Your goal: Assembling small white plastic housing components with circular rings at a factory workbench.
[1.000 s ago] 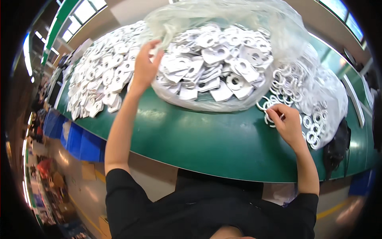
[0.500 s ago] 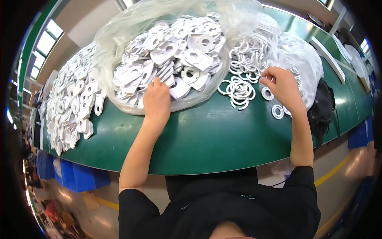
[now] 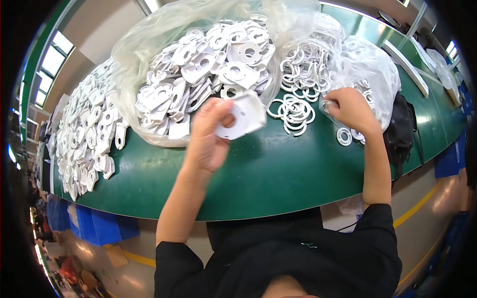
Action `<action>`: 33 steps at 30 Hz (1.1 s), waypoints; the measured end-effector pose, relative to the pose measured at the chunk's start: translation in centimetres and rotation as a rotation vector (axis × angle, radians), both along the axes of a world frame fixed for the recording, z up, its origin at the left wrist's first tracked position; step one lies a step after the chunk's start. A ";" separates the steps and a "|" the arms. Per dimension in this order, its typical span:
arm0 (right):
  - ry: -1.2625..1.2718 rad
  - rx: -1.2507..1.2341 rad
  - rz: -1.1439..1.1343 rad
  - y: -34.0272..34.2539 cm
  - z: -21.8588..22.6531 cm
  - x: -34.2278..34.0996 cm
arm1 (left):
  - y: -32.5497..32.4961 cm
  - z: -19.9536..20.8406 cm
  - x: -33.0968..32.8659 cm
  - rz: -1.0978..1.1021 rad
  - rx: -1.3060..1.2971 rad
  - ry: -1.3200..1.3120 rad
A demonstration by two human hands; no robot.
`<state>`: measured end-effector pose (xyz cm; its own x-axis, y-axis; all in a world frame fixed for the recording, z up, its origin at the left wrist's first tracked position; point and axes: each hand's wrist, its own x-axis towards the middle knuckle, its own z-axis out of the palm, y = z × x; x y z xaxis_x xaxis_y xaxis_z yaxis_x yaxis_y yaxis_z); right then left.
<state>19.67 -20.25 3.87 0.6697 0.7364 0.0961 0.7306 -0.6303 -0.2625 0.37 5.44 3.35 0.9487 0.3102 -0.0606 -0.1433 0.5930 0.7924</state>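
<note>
My left hand (image 3: pixel 207 136) is closed on the edge of a white plastic plate (image 3: pixel 244 118) with a round hole, raised over the front of an open clear plastic bag (image 3: pixel 164 140). Similar white plates (image 3: pixel 198 67) fill that bag in a heap. My right hand (image 3: pixel 352 110) has its fingers pinched together at the right, with a small white ring (image 3: pixel 326 105) at the fingertips, mostly hidden by them. Close to it lie a loose flat ring (image 3: pixel 344 136) and a second clear bag (image 3: pixel 387 79) of rings.
Thin open white rings (image 3: pixel 293 113) lie in a pile between the bags. On the left of the green table (image 3: pixel 278 174) is a large heap of white parts (image 3: pixel 89 129). A black bag (image 3: pixel 400 131) sits at the right edge, near a long white strip (image 3: pixel 406 68).
My left hand has drawn back from the heap, lifting a white plate out and toward the right. My right hand has closed its fingers on the small ring that lay below them.
</note>
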 end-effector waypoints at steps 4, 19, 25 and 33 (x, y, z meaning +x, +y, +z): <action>0.237 0.494 -0.003 2.3 1.9 -2.0 | -3.6 -2.6 0.9 -0.084 -0.232 0.147; 1.126 0.643 0.635 6.2 -2.2 -6.8 | -4.2 -4.4 -0.8 -0.702 -0.134 0.376; 1.344 0.723 0.470 5.6 -1.9 -5.9 | -4.4 -2.4 -0.6 -0.486 -0.110 0.386; 0.798 0.445 0.477 5.5 -1.8 -6.0 | -4.6 -3.3 -0.7 -0.721 -0.093 0.284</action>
